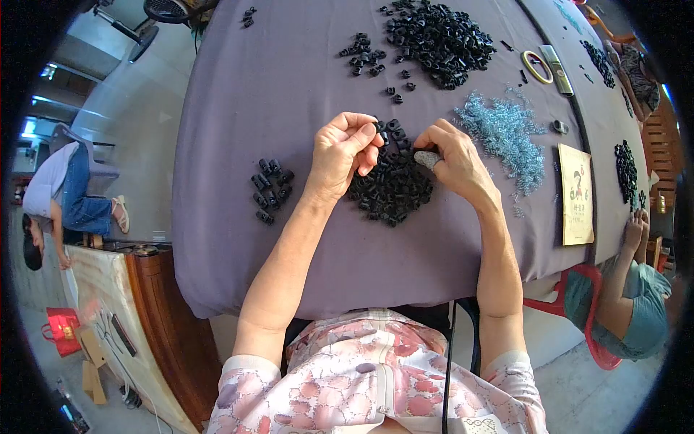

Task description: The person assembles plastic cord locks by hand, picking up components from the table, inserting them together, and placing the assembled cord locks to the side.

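My left hand (340,153) is closed, with thumb and forefinger pinching a small black plastic part (382,133). To its right, my right hand (457,158) has its fingers drawn together, and a grey cover (427,158) wraps one fingertip. Something dark shows at that fingertip, too small to make out. Just below and between both hands lies a pile of black plastic parts (390,192). Left of my left forearm, several similar black parts (271,189) stand in a loose cluster. A heap of tiny bluish, spring-like pieces (506,137) is right of my right hand.
A grey-purple cloth (238,108) covers the table. Beyond my hands is a larger black heap (441,47). At right lie a booklet (576,195), a tape roll (537,66) and a ruler-like strip (556,70). One person (629,296) sits at right; another (65,181) bends over at left.
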The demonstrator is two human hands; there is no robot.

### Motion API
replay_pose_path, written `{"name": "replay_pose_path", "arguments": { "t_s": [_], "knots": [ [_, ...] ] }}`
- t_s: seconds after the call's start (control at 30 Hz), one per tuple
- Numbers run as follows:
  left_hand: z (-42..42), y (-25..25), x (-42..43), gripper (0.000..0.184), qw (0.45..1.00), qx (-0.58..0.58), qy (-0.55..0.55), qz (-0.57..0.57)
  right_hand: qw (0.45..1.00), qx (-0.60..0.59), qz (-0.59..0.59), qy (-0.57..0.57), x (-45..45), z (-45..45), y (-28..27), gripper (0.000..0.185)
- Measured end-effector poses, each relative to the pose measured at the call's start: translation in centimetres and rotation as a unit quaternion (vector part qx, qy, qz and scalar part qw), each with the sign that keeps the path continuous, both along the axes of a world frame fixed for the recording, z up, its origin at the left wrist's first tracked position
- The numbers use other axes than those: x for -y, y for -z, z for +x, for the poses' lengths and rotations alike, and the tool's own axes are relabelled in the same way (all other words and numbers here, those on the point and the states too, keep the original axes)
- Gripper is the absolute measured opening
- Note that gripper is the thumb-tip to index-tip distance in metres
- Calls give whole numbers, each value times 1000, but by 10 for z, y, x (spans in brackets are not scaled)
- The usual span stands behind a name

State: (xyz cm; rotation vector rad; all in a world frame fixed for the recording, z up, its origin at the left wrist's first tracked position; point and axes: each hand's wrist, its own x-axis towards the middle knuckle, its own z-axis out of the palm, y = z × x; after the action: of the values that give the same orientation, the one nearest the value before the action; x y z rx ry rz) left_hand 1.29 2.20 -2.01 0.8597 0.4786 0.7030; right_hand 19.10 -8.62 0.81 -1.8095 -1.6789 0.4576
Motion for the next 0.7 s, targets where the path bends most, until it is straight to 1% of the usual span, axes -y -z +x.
{"name": "replay_pose_path", "arguments": {
  "t_s": [0.13, 0.23, 0.33, 0.43, 0.53, 0.63, 0.7],
  "knots": [
    [0, -3, 3, 10, 1000, 1, 12, 13, 1000, -7, 21, -1, 0, 1, -1, 25],
    [0, -6, 5, 10, 999, -4, 25, 23, 997, -62, 7, 35, -1, 0, -7, 30],
    [2, -7, 7, 10, 999, 6, 42, 27, 974, -205, 41, 93, -2, -4, -4, 37],
    [3, -12, 11, 9, 998, -20, 43, 42, 972, -227, 11, 52, -2, -4, -11, 41],
    [3, -12, 12, 10, 997, -20, 51, 46, 952, -304, -21, 43, -3, -6, -11, 31],
    [3, -12, 12, 11, 997, -22, 54, 48, 901, -432, 12, 36, -6, -9, -3, 18],
    [3, -12, 12, 12, 997, -26, 56, 47, 885, -462, 28, 42, -6, -13, -7, 13]
  ]
}}
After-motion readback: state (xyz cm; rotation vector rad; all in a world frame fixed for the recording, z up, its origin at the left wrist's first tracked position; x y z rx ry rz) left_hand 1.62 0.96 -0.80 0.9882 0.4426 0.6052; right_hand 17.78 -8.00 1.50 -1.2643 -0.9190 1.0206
